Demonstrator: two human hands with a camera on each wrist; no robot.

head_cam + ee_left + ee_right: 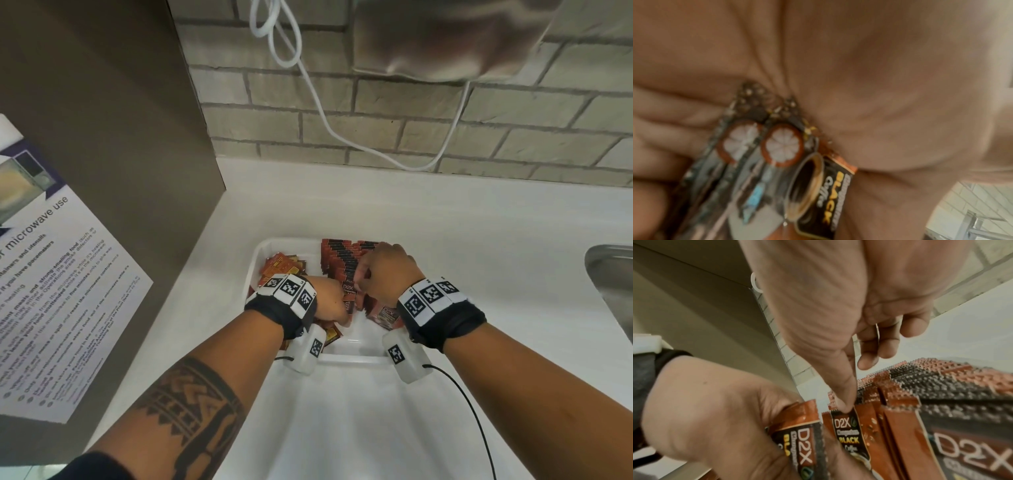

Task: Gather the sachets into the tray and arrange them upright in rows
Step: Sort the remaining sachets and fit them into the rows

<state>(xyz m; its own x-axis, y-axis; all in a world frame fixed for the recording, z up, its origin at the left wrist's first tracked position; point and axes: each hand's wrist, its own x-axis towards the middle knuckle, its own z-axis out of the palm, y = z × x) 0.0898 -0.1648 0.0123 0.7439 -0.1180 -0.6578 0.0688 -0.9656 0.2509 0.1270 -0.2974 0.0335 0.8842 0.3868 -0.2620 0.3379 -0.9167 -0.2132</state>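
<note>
A white tray (352, 358) lies on the counter. Brown and black coffee sachets (342, 257) stand upright in rows along its far right part, and the row (941, 386) fills the right wrist view. My left hand (330, 301) grips a small bundle of sachets (781, 162) just left of the rows. My right hand (383, 270) hovers over the near end of the rows, its thumb and fingers pinching the top edge of one upright sachet (845, 423). Loose orange sachets (282, 265) lie flat in the tray's far left corner. Another sachet (385, 315) lies flat under my right wrist.
A brown cabinet side (120, 137) with a microwave notice (51, 274) rises on the left. A brick wall with a hanging white cable (318, 102) stands behind. A steel sink (613, 274) sits at the right edge. A black wire (472, 411) trails from my right wrist.
</note>
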